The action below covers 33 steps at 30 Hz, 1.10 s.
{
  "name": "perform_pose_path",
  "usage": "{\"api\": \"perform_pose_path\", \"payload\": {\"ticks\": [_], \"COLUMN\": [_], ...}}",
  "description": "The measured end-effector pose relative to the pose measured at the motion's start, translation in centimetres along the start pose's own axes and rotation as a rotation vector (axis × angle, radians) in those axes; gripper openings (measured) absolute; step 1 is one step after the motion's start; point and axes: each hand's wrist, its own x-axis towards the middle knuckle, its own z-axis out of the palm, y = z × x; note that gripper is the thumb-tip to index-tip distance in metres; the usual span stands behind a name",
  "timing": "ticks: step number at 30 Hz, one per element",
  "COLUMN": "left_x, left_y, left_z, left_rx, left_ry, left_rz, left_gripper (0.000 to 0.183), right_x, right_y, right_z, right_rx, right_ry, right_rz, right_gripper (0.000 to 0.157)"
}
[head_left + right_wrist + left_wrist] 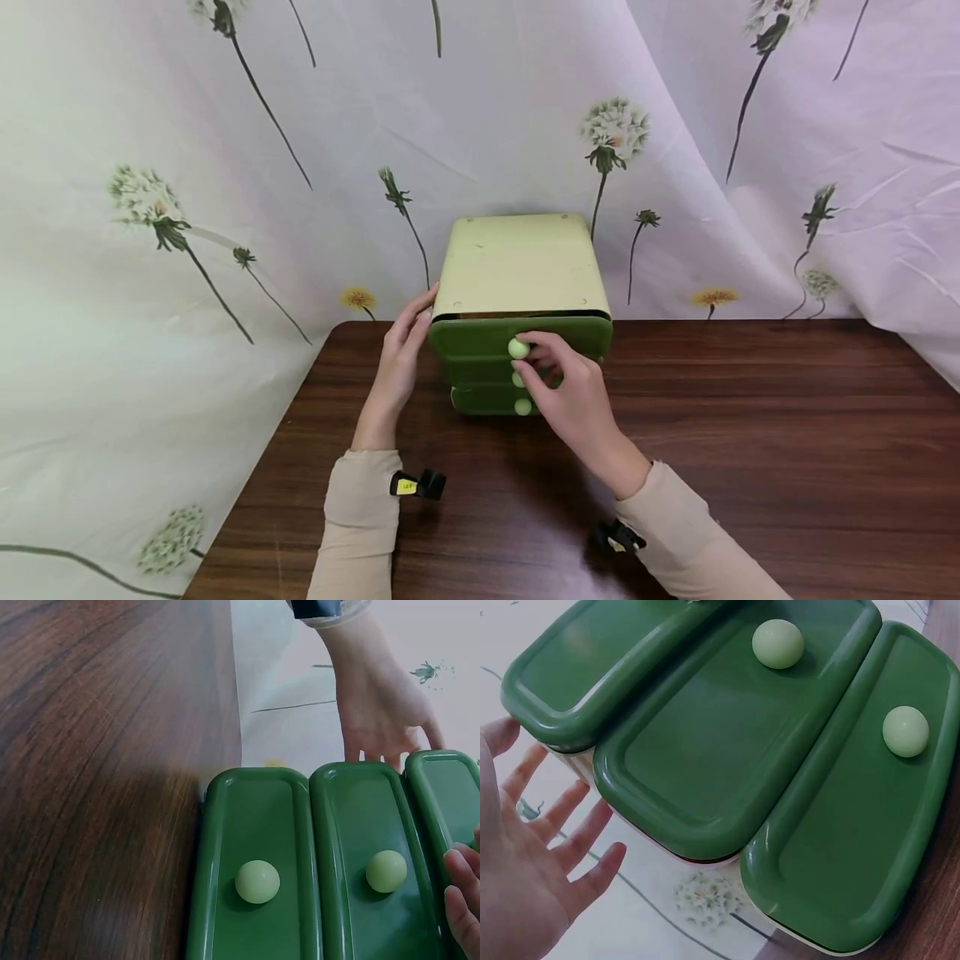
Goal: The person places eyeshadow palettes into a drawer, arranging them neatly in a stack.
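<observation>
A small drawer cabinet with a cream shell [521,262] and green drawer fronts stands on the table, one drawer above another. My right hand [573,392] is at the top drawer [472,337], its thumb and forefinger pinching the round pale green knob [518,348]. The middle knob [778,643] and the bottom knob [906,731] show plainly in the left wrist view. A dark gap runs between the shell's top edge and the top drawer, which juts out past the others. Against the cabinet's left side rests my left hand [401,358], its fingers extended.
The dark wood-grain table [750,442] reaches to the right and front of the cabinet. Close behind hangs a white cloth [510,108] printed with dandelions. Each wrist carries a small black camera, the left camera [420,485] on a beige sleeve.
</observation>
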Motion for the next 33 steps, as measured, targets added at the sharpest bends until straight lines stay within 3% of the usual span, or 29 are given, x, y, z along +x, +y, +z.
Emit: {"api": "perform_pose_path", "payload": {"ticks": [21,33], "left_x": [-0.39,-0.24], "left_y": [0.12,0.1], "left_z": [-0.32,0.52], "left_rx": [0.001,-0.026], "left_ry": [0.017,0.0], "left_rz": [0.002,-0.004], "left_gripper": [0.043,0.045], "right_x": [0.62,0.46], "right_y": [0.25,0.65], "right_z": [0.48,-0.09], "right_rx": [0.022,-0.019], "right_ry": [0.024,0.063], "right_rz": [0.002,-0.038], "right_gripper": [0.027,0.031]}}
